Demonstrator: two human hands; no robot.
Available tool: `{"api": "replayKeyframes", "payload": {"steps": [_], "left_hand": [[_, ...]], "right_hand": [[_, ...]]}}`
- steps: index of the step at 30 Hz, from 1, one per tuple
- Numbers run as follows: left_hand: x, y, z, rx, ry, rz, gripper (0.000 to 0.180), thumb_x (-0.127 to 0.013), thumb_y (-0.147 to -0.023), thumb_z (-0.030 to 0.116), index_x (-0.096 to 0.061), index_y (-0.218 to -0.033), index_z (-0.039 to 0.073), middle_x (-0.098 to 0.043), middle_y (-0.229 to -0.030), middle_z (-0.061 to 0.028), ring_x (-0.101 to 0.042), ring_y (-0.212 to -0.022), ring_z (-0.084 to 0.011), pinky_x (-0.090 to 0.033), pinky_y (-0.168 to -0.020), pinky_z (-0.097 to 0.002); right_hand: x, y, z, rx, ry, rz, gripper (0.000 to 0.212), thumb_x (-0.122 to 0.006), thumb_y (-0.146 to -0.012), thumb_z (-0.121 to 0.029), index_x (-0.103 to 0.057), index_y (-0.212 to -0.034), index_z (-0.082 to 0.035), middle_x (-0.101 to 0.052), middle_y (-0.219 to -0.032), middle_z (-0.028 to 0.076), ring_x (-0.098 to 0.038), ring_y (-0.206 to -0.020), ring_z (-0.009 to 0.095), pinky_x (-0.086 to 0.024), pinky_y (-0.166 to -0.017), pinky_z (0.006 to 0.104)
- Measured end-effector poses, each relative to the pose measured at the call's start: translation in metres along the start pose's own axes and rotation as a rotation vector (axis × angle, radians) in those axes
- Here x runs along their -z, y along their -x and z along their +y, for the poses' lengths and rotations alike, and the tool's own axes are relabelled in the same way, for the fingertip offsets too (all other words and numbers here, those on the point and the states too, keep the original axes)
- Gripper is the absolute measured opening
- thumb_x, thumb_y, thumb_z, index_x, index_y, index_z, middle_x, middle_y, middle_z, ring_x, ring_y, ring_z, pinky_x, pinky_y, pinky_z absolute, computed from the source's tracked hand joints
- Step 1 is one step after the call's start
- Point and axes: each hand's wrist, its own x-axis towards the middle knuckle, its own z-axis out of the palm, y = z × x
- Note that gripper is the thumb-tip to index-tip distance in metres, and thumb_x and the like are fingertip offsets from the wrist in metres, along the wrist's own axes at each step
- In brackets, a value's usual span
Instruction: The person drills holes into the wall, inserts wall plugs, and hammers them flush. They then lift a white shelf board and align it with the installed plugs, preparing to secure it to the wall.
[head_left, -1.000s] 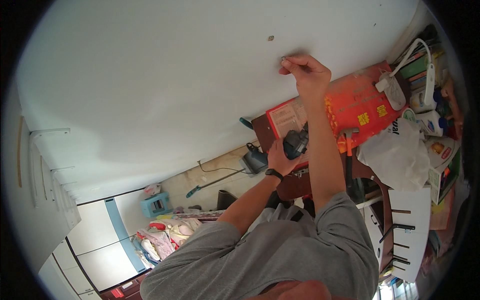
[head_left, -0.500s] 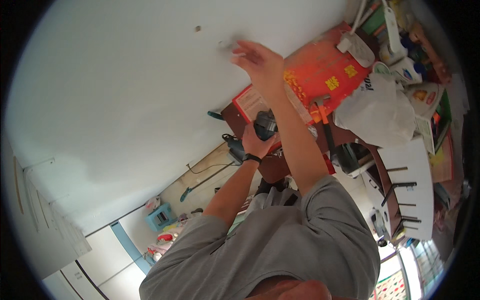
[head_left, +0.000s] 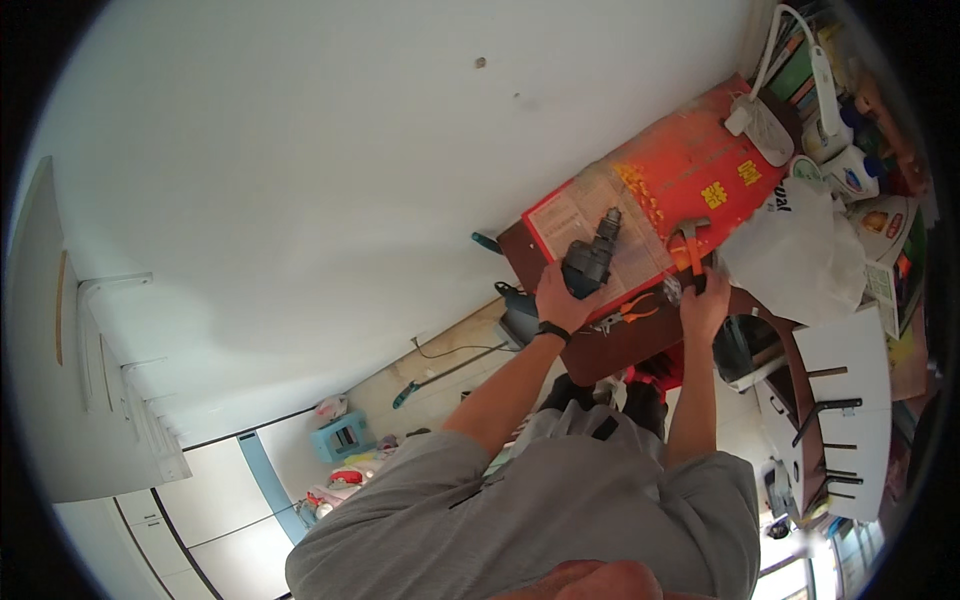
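Note:
My left hand (head_left: 562, 302) is closed around the base of a dark cordless drill (head_left: 594, 256). The drill lies on its side over the red and tan printed sheet (head_left: 648, 240), its chuck aimed toward the wall and right. My right hand (head_left: 706, 308) grips the dark lower handle of a claw hammer (head_left: 693, 252) with an orange upper handle, whose head is still over the sheet. Between my hands, orange-handled pliers (head_left: 632, 310) lie near the edge of the brown table (head_left: 610, 350). A small clear plastic item (head_left: 673, 290) sits beside my right hand.
The white wall (head_left: 330, 180) has a plug-like spot (head_left: 480, 63) and a small hole (head_left: 517, 95). A white plastic bag (head_left: 800, 255), bottles (head_left: 850, 172) and a white lamp (head_left: 768, 130) crowd the right side. A white board with black brackets (head_left: 835, 405) stands lower right.
My right hand has come down from the wall and taken hold of the hammer. My left hand keeps the drill, which now lies over the sheet. The view has shifted.

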Motion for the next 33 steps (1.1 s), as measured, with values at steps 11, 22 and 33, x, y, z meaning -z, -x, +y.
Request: {"api": "replayKeyframes", "payload": {"steps": [11,22,33], "left_hand": [[-0.005,0.001,0.003,0.079,-0.049,-0.101,0.082,-0.091,-0.069,0.033,-0.052,-0.134,0.003,-0.062,-0.122,-0.0191,-0.061,-0.116,-0.0399,-0.051,-0.094,-0.0483],[-0.002,0.0,-0.007,-0.124,0.035,0.025,0.082,-0.091,-0.07,0.039,-0.051,-0.132,0.002,-0.059,-0.116,-0.0195,-0.063,-0.106,-0.041,-0.053,-0.086,-0.0511],[-0.006,-0.001,-0.014,-0.133,0.061,0.001,0.088,-0.089,-0.072,0.04,-0.048,-0.139,0.0,-0.058,-0.121,-0.0225,-0.059,-0.111,-0.0429,-0.051,-0.09,-0.0516]], "right_hand": [[0.006,0.003,-0.27,-0.503,-1.556,-0.118,0.017,-0.056,-0.108,-0.022,-0.055,-0.103,-0.006,-0.053,-0.07,0.001,-0.05,-0.055,0.01,-0.042,-0.046,0.0257],[-0.064,-0.008,-0.403,-0.485,-1.582,0.138,0.025,-0.055,-0.109,-0.028,-0.049,-0.1,-0.006,-0.051,-0.07,0.002,-0.048,-0.056,0.008,-0.044,-0.047,0.0252],[-0.065,-0.009,-0.412,-0.499,-1.633,0.061,0.021,-0.055,-0.109,-0.023,-0.049,-0.099,-0.005,-0.05,-0.068,0.001,-0.047,-0.054,0.007,-0.043,-0.046,0.0244]]}}
